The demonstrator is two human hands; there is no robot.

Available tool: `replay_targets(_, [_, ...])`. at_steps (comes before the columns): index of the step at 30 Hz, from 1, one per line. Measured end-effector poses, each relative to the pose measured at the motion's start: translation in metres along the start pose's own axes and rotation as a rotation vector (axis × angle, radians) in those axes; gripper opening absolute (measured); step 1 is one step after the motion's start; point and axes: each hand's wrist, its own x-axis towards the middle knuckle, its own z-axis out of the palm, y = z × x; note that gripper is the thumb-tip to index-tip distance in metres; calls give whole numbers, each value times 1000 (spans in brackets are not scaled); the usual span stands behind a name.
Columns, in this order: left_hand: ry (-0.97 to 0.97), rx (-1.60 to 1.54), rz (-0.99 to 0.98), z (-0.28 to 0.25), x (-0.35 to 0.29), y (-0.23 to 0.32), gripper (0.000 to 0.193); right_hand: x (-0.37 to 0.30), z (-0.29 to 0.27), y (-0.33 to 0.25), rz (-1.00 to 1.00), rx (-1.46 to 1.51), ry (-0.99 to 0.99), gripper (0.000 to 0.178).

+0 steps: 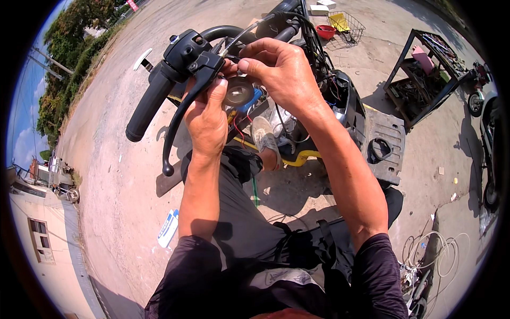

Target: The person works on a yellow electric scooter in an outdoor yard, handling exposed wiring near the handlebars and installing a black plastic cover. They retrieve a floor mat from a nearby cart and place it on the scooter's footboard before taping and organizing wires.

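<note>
Both hands meet under the handlebar of a partly stripped two-wheeler, next to the black brake lever [183, 119] and its mount. My left hand [206, 125] is closed, thumb up, fingertips pinched together behind the lever; what they grip is hidden. My right hand [284, 72] comes from the right, thumb and forefinger pinched close to the left fingertips, by the brake cable [239, 40]. Just below the fingertips is a dark roll of tape [240, 93]; which hand carries it I cannot tell. The black rubber grip [150, 103] and switch housing [186, 52] lie left of them.
Loose wires and the open black body [345, 95] are right of my hands, with a ridged footboard [385, 141] beyond. A tool cart [425, 74], red bowl [325, 32] and wire basket [353, 29] stand farther off. Coiled hose [443, 258] lies at lower right, a blue-white packet [168, 228] at left.
</note>
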Motion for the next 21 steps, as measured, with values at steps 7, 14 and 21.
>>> replay_targets(7, [79, 296, 27, -6, -5, -4, 24, 0, -7, -14, 36, -97, -103, 22])
replay_targets(14, [141, 742, 207, -3, -10, -3, 21, 1, -6, -10, -7, -136, -119, 18])
replay_targets(21, [164, 498, 129, 2, -7, -7, 21, 4, -6, -13, 19, -80, -139, 14])
